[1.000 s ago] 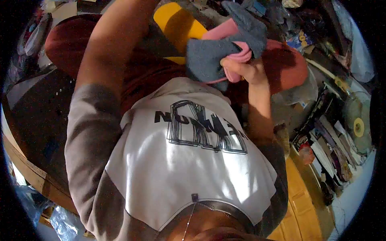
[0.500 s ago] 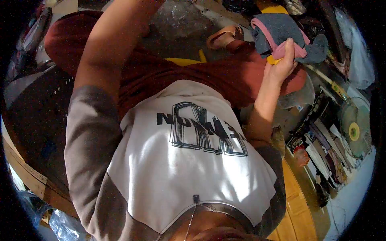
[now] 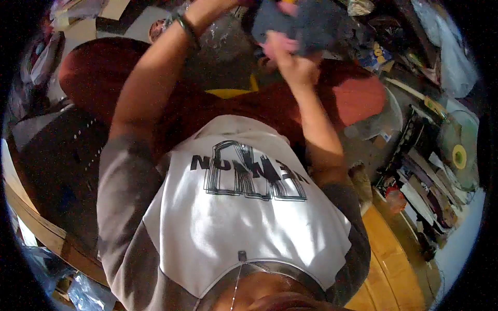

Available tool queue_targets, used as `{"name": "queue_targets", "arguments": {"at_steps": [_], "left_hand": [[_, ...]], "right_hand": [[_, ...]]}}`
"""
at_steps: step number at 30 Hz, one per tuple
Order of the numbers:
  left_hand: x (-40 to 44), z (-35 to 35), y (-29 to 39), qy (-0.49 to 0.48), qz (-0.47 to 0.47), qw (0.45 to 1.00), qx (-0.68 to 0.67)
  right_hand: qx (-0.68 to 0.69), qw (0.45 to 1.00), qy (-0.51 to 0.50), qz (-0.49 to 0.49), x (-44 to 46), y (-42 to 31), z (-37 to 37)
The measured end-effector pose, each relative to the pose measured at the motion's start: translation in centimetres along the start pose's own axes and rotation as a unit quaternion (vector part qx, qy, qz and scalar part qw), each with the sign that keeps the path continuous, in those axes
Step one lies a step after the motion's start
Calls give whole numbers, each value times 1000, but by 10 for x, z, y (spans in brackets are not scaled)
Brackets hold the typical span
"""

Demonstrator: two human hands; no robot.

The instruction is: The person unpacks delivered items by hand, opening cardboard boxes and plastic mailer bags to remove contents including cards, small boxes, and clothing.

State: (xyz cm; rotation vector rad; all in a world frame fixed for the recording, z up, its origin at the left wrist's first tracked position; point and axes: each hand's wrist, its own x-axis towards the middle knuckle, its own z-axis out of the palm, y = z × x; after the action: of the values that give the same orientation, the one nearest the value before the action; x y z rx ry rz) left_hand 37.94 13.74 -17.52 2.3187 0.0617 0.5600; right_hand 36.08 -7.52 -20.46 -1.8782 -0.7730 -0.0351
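A dark grey-blue cloth piece with pink trim [image 3: 324,26] is at the top centre, smeared by motion. My right hand [image 3: 298,70] grips its near edge, thumb on the pink part and fingers wrapped beneath. My left hand [image 3: 220,6], with a dark band at the wrist, reaches to the top edge left of the cloth. Its fingers are cut off by the frame, so whether they touch the cloth is hidden. Both hands are above my spread legs in dark red trousers [image 3: 358,96].
A fan [image 3: 459,155] stands at the right beside stacked flat pieces [image 3: 423,192]. Yellow wooden boards [image 3: 386,264] lie lower right. A dark perforated surface [image 3: 57,166] is at the left, with clear plastic [image 3: 88,293] below. Cardboard [image 3: 83,29] lies upper left.
My right hand has carried the cloth leftward and up toward the middle. My left forearm has shifted so that the wrist band now shows. The hands are closer together.
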Motion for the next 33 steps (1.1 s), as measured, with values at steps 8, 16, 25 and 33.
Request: {"name": "queue_targets", "arguments": {"at_steps": [8,16,25,33], "left_hand": [[-69,50,-28,0,-73,994,85],[-140,88,-68,-42,44,989,133],[-181,145,-110,-174,-39,976,122],[-91,109,-54,-173,-79,980,61]], "right_hand": [[-169,983,-23,68,47,158,51],[-188,969,-82,141,102,212,73],[-205,949,-160,179,165,283,122],[-191,938,-214,195,156,330,169]]}}
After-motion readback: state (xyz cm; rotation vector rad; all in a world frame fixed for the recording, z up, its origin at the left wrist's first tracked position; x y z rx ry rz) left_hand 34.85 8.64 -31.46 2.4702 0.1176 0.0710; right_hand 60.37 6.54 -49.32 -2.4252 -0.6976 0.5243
